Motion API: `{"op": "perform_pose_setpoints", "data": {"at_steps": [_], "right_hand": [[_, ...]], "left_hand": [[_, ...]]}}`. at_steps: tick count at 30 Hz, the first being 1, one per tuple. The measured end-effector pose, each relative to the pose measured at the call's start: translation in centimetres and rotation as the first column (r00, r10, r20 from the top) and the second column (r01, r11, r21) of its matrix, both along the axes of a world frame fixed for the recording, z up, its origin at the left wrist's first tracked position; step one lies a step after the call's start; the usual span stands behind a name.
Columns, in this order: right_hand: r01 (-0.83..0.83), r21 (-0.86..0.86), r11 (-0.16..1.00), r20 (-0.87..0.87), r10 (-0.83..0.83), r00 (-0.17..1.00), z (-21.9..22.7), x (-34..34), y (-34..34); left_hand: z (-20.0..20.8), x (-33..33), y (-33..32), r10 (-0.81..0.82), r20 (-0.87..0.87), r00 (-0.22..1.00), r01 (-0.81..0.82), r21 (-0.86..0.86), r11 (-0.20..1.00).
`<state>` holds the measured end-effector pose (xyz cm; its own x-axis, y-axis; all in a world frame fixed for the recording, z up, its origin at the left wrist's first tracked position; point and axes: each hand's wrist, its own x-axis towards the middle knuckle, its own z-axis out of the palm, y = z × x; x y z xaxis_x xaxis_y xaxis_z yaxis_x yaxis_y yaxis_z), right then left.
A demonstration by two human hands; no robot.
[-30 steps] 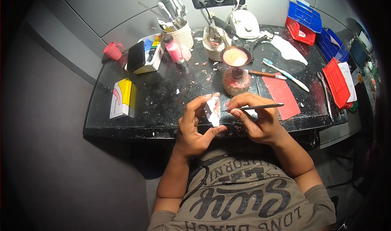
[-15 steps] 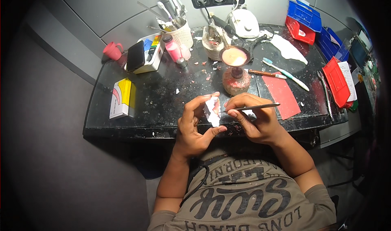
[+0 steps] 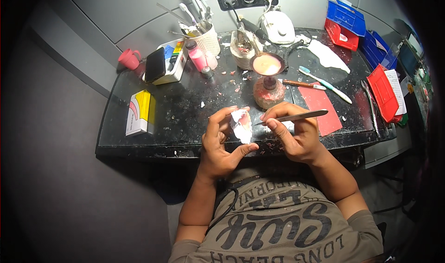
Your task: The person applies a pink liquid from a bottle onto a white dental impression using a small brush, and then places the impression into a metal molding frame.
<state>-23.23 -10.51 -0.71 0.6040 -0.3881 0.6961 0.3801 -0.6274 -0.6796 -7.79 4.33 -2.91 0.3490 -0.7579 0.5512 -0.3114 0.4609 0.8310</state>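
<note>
White and pink, the cast is pinched between thumb and fingers of your left hand near the surface; your right hand grips the tool, tip just beside it. Likely light, stiff, brittle: hold its ends.

Left hand: thumb and fingers curved in a C, gripping. Right hand near it, pen-style pinch. Forearms bare, elbows bent.

One held cast, one held tool
</note>
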Motion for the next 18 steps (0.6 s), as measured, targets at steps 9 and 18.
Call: {"op": "perform_pose_setpoints", "data": {"at_steps": [9, 18], "right_hand": [[-0.025, -0.19, 0.982, 0.001, 0.026, 1.0, 0.89, 0.25, 0.28], [-0.027, -0.22, 0.975, 0.007, 0.03, 1.0, 0.84, 0.51, 0.43]], "left_hand": [[-0.08, 0.08, 0.17, 0.007, -0.046, 0.999, -0.005, 0.031, 0.999], [-0.23, 0.08, 0.16, 0.031, -0.032, 0.999, -0.03, 0.029, 0.999]]}}
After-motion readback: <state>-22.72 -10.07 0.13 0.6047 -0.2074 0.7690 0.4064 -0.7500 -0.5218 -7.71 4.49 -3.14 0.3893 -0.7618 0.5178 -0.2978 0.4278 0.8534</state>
